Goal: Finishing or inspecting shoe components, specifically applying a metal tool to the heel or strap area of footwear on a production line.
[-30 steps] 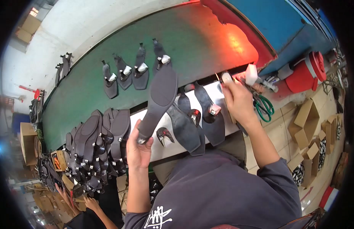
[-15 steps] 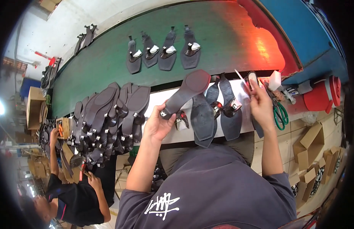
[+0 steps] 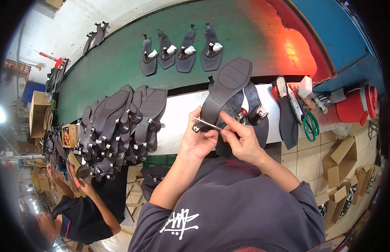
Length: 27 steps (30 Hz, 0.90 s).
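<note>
My left hand (image 3: 198, 140) grips a dark sandal (image 3: 235, 76) by its heel end, with the sole facing up and the toe pointing away. In my right hand (image 3: 246, 145) a thin silvery pointed tool (image 3: 208, 123) is pinched, lying across the heel end of that sandal; its exact kind is not clear. The tool's tip is close to the small metal-coloured heel piece (image 3: 196, 127). Partly covered by my hands and the held sandal, other black sandals (image 3: 259, 130) lie on the white strip of the bench.
Upturned sandals (image 3: 113, 107) are heaped to the left. Several sandals (image 3: 186, 59) stand on the green surface (image 3: 119, 54) ahead. Green-handled scissors (image 3: 311, 126), a dark sole (image 3: 288, 122) and a red container (image 3: 352, 107) are right. A co-worker (image 3: 83, 214) is at lower left.
My right hand has come from the bench's right side to the held sandal, bringing the thin tool. My left hand has moved right, and the sandal now points more steeply away.
</note>
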### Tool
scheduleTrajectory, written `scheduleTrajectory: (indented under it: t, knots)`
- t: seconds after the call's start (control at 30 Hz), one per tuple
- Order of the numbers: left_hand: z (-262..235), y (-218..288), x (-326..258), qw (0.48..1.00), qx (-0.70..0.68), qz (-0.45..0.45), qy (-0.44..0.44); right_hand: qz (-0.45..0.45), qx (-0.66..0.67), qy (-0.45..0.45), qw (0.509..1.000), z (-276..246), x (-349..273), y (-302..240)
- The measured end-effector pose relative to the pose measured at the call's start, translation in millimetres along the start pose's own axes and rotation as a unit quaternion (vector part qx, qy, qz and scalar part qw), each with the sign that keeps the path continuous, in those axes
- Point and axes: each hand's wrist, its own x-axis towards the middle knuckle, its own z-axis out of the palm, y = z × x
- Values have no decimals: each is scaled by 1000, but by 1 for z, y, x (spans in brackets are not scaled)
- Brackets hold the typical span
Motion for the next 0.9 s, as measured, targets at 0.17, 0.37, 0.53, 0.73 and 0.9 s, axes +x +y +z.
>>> scheduleTrajectory:
  t: [0.17, 0.37, 0.53, 0.73, 0.9]
  knots:
    - [4, -6, -6, 997, 56, 46, 23, -67, -11, 45, 997, -7, 7, 1]
    - [9, -11, -3, 925, 237, 296, 31, 192, 251, -117, 941, -13, 2, -19]
    - [7, -11, -1, 841, 333, 423, 52, 254, 327, -79, 907, 8, -4, -11]
    - [6, -6, -4, 861, 309, 398, 64, 266, 398, -92, 873, -11, 8, -11]
    - [3, -4, -4, 895, 241, 374, 39, 116, 97, -91, 984, -5, 2, -14]
